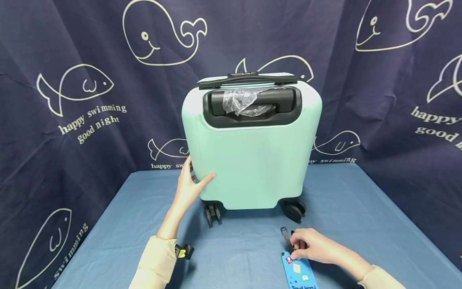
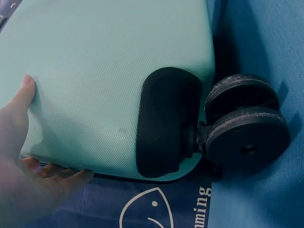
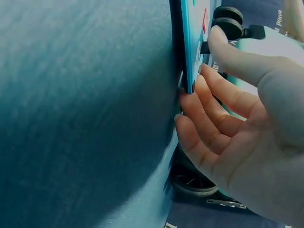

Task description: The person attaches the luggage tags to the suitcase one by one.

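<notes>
A mint-green suitcase (image 1: 252, 164) stands upright on its wheels, with a black top handle and a recessed pull handle partly wrapped in clear plastic. My left hand (image 1: 191, 186) holds its lower left edge; the thumb lies on the front panel and the fingers reach round the side. In the left wrist view that hand (image 2: 35, 156) is near a black double wheel (image 2: 247, 123). My right hand (image 1: 314, 245) pinches a blue luggage tag (image 1: 298, 273) at its strap end, in front of the suitcase. The tag's black strap (image 1: 286, 237) points toward the suitcase. In the right wrist view, the tag (image 3: 191, 42) appears edge-on.
Blue cloth (image 1: 238, 249) covers the table under the suitcase. A dark blue curtain (image 1: 90, 160) with white whale and fish drawings hangs behind and at both sides. Another caster (image 1: 294, 209) is at the suitcase's lower right.
</notes>
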Demonstrator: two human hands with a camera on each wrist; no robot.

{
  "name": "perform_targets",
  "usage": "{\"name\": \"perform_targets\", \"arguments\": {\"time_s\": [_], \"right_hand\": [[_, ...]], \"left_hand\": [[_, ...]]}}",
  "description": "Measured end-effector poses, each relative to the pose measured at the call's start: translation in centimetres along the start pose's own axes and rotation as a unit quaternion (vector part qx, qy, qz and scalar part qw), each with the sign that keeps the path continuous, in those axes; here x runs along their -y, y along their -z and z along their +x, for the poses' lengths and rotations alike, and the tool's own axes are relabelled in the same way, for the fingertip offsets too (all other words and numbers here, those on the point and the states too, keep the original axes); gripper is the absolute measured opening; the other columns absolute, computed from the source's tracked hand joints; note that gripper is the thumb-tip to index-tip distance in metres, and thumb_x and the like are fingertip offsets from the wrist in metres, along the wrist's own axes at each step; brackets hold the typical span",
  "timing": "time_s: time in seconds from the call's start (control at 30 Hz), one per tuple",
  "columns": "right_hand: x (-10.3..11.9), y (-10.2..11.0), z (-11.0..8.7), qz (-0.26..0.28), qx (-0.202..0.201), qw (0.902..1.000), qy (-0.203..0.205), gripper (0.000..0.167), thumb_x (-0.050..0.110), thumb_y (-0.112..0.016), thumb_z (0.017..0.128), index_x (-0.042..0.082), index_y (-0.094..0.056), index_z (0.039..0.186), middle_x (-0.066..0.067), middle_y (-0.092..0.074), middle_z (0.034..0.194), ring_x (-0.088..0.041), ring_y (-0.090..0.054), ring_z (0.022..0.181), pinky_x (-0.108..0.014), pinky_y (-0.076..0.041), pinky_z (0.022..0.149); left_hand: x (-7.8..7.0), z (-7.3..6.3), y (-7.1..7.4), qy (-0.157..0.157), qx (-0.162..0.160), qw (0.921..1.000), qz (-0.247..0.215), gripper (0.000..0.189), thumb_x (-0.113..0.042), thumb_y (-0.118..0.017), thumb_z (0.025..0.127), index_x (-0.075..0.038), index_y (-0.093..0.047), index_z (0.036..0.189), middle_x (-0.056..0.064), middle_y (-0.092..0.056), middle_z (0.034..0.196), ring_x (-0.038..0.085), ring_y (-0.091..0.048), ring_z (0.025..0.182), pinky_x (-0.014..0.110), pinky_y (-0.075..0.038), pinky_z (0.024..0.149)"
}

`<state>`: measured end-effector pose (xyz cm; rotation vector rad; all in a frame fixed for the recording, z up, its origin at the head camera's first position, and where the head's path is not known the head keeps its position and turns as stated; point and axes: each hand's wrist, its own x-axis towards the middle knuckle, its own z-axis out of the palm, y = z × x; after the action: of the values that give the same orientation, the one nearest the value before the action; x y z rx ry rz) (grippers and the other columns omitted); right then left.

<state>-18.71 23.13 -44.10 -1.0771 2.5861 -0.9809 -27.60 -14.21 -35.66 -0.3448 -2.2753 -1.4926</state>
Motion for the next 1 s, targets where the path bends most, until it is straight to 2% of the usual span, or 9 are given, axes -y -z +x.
{"name": "perform_targets", "arguments": {"time_s": [0.13,0.4,0.57,0.77,1.0], "right_hand": [[0.03,0.02,0.01,-0.006,-0.002,0.9999,-0.011,0.023,0.034,-0.070,0.081,0.018,-0.056,0.075,0.010,-0.047,0.072,0.005,-0.042,0.064,-0.016,-0.040,0.055],[0.34,-0.13,0.20,-0.005,-0.009,0.9989,-0.046,0.025,0.035,-0.069,0.082,0.015,-0.055,0.079,0.013,-0.047,0.071,0.004,-0.042,0.062,-0.017,-0.039,0.056],[0.24,-0.22,0.14,-0.008,-0.002,0.9985,-0.055,0.024,0.035,-0.067,0.084,0.016,-0.053,0.079,0.013,-0.046,0.069,0.004,-0.041,0.060,-0.018,-0.036,0.055],[0.33,0.01,-0.02,0.021,0.002,0.9974,-0.069,0.023,0.031,-0.065,0.086,0.015,-0.050,0.080,0.012,-0.047,0.068,0.002,-0.042,0.060,-0.019,-0.035,0.053],[0.31,0.08,-0.37,0.029,-0.030,0.9957,-0.082,0.021,0.027,-0.062,0.089,0.013,-0.047,0.085,0.010,-0.054,0.070,0.002,-0.046,0.061,-0.020,-0.035,0.054]], "left_hand": [[0.10,0.08,-0.01,0.000,-0.002,1.0000,0.000,0.090,-0.044,-0.075,0.075,-0.029,-0.023,0.147,0.003,-0.037,0.141,0.020,-0.042,0.127,0.043,-0.041,0.101],[-0.06,0.09,-0.13,-0.002,-0.004,1.0000,0.001,0.090,-0.043,-0.075,0.077,-0.026,-0.022,0.148,0.004,-0.036,0.142,0.021,-0.041,0.127,0.044,-0.041,0.101],[-0.20,-0.01,-0.20,-0.002,-0.005,1.0000,0.004,0.091,-0.042,-0.075,0.077,-0.026,-0.021,0.148,0.004,-0.035,0.143,0.021,-0.041,0.127,0.044,-0.041,0.101],[-0.31,-0.05,-0.17,-0.002,-0.004,1.0000,0.003,0.092,-0.043,-0.074,0.077,-0.026,-0.019,0.149,0.005,-0.034,0.144,0.023,-0.040,0.129,0.046,-0.041,0.101],[0.15,-0.13,-0.19,-0.001,-0.001,1.0000,0.005,0.091,-0.044,-0.073,0.078,-0.030,-0.018,0.149,0.004,-0.032,0.146,0.022,-0.039,0.130,0.046,-0.040,0.102]]}}
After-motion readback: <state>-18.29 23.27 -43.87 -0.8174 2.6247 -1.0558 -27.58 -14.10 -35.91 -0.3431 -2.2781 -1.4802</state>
